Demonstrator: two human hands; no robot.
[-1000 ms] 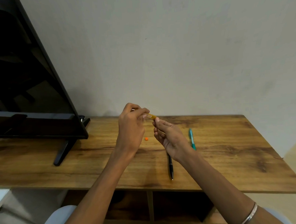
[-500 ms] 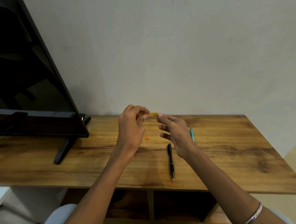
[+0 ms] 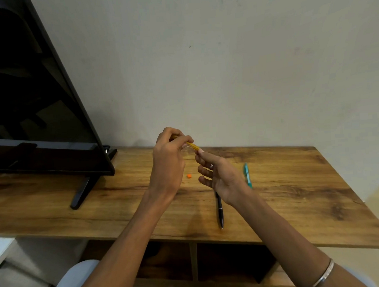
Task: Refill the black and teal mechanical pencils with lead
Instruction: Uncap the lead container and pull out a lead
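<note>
Above the grainy wooden table (image 3: 296, 181), the left hand (image 3: 169, 162) pinches a slim yellow lead tube (image 3: 192, 145) whose tip the right hand (image 3: 221, 176) pinches, the slender black pencil (image 3: 219, 209) and teal pencil (image 3: 247, 175) lying just right.

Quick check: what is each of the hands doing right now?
Left hand: grips the slim yellow lead tube.
Right hand: fingertips at the tube's end; whether they pinch anything cannot be told.
</note>
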